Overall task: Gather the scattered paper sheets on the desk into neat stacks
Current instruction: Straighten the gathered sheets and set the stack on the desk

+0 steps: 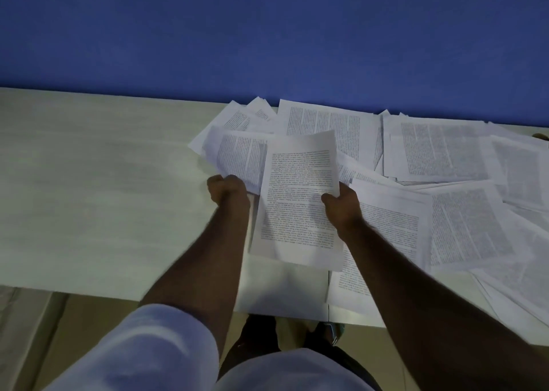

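Right hand [341, 205] pinches one printed sheet [298, 200] above the worktop [104, 197]; left hand [227, 190], fingers closed, grips another sheet [240, 156] beside it — tugging could drag the loose pile [445, 158] off.

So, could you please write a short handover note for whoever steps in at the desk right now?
Left hand: closed on the near edge of a two-column sheet at the left of the pile.
Right hand: gripping the right edge of a single-column sheet, lifted and tilted above the desk.
Papers: the scattered sheets overlap loosely across the right half of the desk, up to the blue wall; the left half holds no paper.
Done: no neat stack visible yet.
Left: bring the two held sheets together, gather the rest, square the edges.
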